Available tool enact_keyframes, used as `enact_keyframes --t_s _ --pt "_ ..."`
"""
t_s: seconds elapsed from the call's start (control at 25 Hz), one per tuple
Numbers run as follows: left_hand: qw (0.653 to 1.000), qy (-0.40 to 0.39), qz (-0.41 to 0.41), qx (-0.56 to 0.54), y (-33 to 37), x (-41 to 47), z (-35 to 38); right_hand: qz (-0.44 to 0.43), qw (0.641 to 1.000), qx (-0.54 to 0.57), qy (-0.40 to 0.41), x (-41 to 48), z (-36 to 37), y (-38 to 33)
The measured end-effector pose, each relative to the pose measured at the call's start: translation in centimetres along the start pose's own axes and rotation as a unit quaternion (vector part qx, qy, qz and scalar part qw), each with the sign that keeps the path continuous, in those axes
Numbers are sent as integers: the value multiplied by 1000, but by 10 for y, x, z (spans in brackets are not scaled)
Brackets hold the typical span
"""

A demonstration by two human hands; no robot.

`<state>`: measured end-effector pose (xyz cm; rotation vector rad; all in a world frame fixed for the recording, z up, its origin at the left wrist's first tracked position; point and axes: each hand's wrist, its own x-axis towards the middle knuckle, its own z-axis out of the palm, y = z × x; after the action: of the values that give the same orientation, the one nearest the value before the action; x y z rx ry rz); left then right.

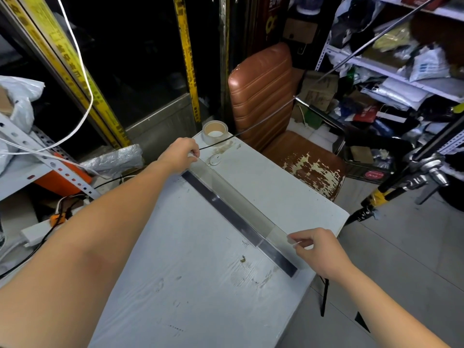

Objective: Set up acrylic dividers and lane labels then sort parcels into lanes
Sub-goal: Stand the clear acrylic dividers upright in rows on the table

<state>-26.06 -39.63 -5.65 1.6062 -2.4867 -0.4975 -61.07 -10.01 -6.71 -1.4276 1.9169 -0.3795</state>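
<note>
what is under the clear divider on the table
A dark strip lies on the table along the foot of the divider, whose ends the left hand and right hand pinch. What lies beneath the strip is covered.

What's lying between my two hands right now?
In the head view, the clear acrylic divider spans from left hand to right hand, standing along a dark strip.

The near edge of the table [200, 285] is cut off below, and print on the yellow strip [187, 59] is unreadable.
</note>
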Motion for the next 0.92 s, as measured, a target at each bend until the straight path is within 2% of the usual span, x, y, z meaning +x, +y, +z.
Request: enact_keyframes --t_s 0.36,0.6,0.76,0.92 --pt "1000 -5 12 25 2 -3 -3 9 1000 -9 -1 -4 -2 -8" --pt "999 28 -1 41 10 -10 -5 18 999 -28 -1 -8 -1 -12" --pt "994 69 -45 77 14 -30 -17 0 996 -93 4 -11 -5 -24" --pt "985 40 -130 105 16 -66 -30 -60 977 -202 27 -17 -6 -57"
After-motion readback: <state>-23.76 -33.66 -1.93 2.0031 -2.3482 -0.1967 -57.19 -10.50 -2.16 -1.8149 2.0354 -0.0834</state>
